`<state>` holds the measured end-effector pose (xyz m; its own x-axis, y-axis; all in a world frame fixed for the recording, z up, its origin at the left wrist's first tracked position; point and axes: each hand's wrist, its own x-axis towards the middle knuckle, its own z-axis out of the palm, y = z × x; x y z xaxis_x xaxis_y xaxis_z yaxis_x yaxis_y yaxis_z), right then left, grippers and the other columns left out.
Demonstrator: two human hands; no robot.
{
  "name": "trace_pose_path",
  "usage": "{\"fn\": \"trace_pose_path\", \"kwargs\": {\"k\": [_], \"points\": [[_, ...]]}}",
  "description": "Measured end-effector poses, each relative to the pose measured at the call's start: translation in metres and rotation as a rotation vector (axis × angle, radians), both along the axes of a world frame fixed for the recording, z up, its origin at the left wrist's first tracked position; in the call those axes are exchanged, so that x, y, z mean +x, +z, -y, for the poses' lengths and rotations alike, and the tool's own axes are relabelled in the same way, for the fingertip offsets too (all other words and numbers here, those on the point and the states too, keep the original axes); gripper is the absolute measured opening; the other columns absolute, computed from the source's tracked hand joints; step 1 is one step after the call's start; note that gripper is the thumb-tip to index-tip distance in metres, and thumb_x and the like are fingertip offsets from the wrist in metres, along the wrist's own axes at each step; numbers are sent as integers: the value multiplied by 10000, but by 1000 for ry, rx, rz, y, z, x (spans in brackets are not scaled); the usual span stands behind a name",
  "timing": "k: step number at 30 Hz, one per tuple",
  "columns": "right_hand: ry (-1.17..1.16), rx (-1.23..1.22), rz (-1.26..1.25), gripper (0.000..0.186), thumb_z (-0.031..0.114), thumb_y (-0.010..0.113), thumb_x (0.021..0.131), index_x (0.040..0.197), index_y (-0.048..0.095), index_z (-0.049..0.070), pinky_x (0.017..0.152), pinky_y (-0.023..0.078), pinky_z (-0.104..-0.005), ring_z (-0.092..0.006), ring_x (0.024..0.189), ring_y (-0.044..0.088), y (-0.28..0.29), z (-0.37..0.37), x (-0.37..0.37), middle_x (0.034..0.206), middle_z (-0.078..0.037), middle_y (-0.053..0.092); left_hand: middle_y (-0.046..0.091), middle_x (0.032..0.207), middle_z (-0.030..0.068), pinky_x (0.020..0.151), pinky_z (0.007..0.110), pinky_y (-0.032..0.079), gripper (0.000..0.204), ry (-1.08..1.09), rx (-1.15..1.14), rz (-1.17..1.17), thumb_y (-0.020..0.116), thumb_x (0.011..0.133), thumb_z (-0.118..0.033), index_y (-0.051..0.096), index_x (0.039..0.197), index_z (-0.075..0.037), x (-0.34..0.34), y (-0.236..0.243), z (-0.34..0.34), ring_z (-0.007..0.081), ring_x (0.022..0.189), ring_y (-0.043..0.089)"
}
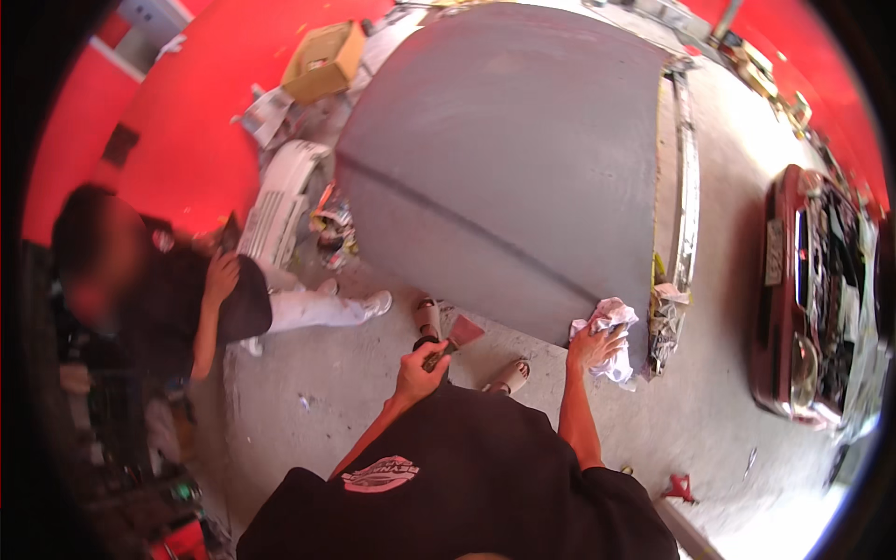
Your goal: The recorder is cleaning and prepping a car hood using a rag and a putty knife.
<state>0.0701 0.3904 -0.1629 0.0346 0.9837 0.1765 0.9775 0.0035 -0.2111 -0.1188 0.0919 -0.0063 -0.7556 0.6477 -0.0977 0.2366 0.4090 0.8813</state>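
Note:
A large grey car hood (509,159) spreads out in front of me, its surface matt, with a dark line running across it. My right hand (597,346) presses a crumpled white cloth (611,315) against the hood's near right corner; part of the cloth hangs over the edge. In front of my body, short of the hood's near edge, my left hand (422,371) is wrapped round the dark handle of a putty knife (465,331). Its flared blade looks reddish and points away from me, apart from the hood.
At the left stands another person (177,289) in dark top and pale trousers. A white bumper (280,201) and a cardboard box (323,62) lie left of the hood. Right of it runs a long whitish strip (687,168); farther right stands a dark red car front (793,289).

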Motion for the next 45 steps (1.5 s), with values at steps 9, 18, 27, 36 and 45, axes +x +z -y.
{"fn": "trace_pose_path", "kwargs": {"k": [9, 18, 27, 36, 45], "points": [[965, -19, -208, 459, 227, 720, 716, 1144, 664, 73, 1181, 201, -514, -350, 1459, 232, 47, 5, -123, 1552, -52, 350, 705, 939, 178, 702, 364, 543, 250, 130, -121, -130, 719, 842, -131, 667, 1070, -44, 43, 32, 26, 338, 863, 702], [252, 8, -104, 597, 375, 655, 815, 1297, 600, 27, 1147, 263, -492, -423, 1375, 355, 11, 5, 12, 1513, -120, 409, 708, 901, 178, 698, 375, 538, 269, 210, -188, -76, 726, 838, -177, 672, 1070, -53, 35, -1, 71, 339, 850, 701], [607, -147, -94, 582, 409, 734, 747, 1210, 652, 66, 1175, 201, -509, -382, 1454, 225, 38, 73, -109, 1539, -141, 342, 709, 870, 167, 711, 428, 529, 333, 129, -396, 12, 729, 833, -242, 629, 1102, -74, -18, -14, 77, 361, 815, 688], [813, -131, -119, 505, 339, 713, 802, 1229, 636, 81, 1180, 191, -520, -364, 1453, 229, 39, 76, -99, 1513, -93, 380, 688, 950, 191, 739, 482, 518, 303, -47, -137, -183, 667, 883, -248, 559, 1087, -52, -87, -51, 5, 413, 900, 655], [685, -243, -82, 571, 380, 645, 890, 1308, 553, 2, 1181, 162, -514, -418, 1440, 222, 39, 82, -61, 1525, -159, 340, 647, 1005, 245, 738, 526, 500, 269, -108, -132, -282, 575, 938, -197, 500, 1122, -16, -97, -109, -18, 461, 912, 619]]}}
